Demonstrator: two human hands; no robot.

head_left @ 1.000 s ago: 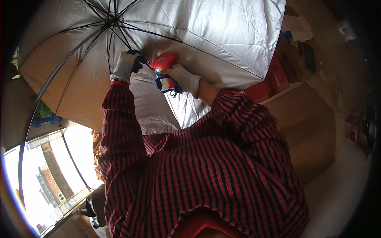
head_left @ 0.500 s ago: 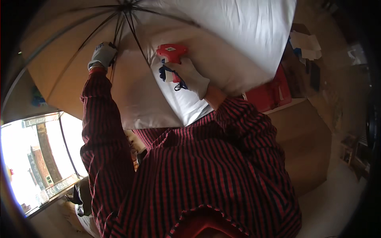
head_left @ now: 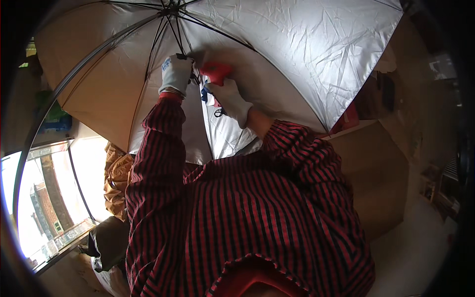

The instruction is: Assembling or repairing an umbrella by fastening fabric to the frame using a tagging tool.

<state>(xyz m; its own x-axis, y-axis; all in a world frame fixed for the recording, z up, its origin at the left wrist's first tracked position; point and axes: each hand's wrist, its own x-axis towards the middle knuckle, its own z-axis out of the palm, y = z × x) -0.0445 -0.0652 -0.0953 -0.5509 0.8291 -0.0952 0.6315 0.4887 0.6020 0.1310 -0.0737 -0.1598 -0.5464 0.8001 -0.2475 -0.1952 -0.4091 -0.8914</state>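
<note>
An opened umbrella (head_left: 316, 54) with a silvery inner side and thin black ribs spreads over the upper part of the view. Gloved in white, my left hand (head_left: 175, 76) is closed around one of the dark ribs (head_left: 180, 42), below the hub (head_left: 172, 9). In my right hand (head_left: 231, 101), also gloved, is a red pistol-shaped tagging gun (head_left: 216, 73) with a white and dark blue handle. Its front end points toward my left hand, close to the rib, and a small dark cord loop hangs under the grip. The exact contact at its tip is hidden.
A large brown cardboard surface (head_left: 378, 178) lies to the right, with a red box (head_left: 349, 118) partly behind the canopy. Brown crumpled fabric (head_left: 118, 180) and a dark bag (head_left: 110, 240) are at the left, near a bright window (head_left: 49, 198).
My left hand has moved right, nearer the tagging gun, and the umbrella has shifted and turned with it. The tagging gun has dropped slightly; more silver lining is lit.
</note>
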